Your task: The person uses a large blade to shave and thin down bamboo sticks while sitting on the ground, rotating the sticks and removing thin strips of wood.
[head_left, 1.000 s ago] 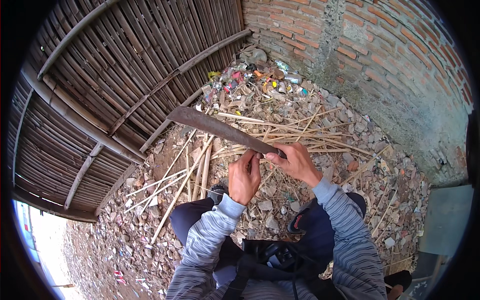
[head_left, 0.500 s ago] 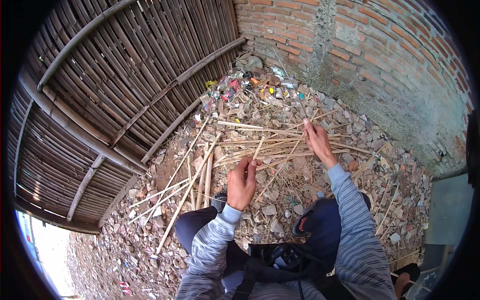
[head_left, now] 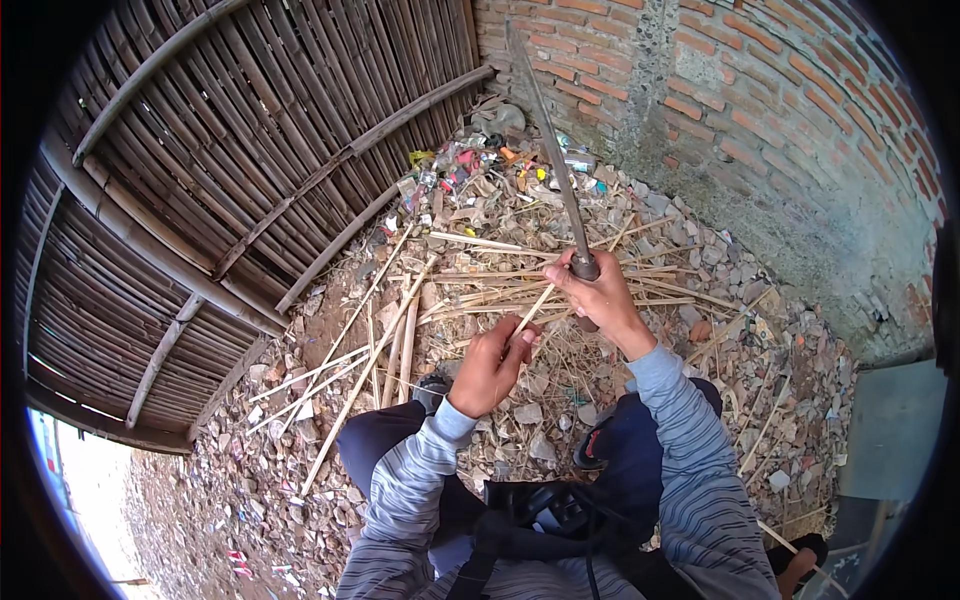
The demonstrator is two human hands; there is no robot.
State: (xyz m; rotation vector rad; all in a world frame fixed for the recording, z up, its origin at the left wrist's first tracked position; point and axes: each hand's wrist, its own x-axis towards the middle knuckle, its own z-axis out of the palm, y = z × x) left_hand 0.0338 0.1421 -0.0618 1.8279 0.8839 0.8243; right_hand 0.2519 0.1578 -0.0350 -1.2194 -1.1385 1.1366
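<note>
Along the left side a fence of dark bamboo slats (head_left: 200, 190) is curving away, crossed by thicker bamboo rails, and at its foot pale split bamboo sticks (head_left: 372, 350) are lying scattered over rubble and dry earth. Nearer the middle, the person's left hand (head_left: 492, 365) is closing around the lower end of a thin bamboo strip (head_left: 535, 308), fingers curled tight about it, so that the strip is slanting up and to the right toward the other hand. Behind it, in the corner where fence meets wall, a heap of coloured litter (head_left: 470, 165) is sitting among stones. Just right of the strip, the right hand (head_left: 600, 298) is gripping the handle of a long machete (head_left: 548, 140), fist fully shut around it, and the dark blade is pointing up and slightly left, well above the ground, with its tip reaching in front of the brick wall (head_left: 760, 110). The strip's upper end is meeting the right hand near the handle; whether blade and strip are touching cannot be told. Striped grey sleeves are covering both forearms.
</note>
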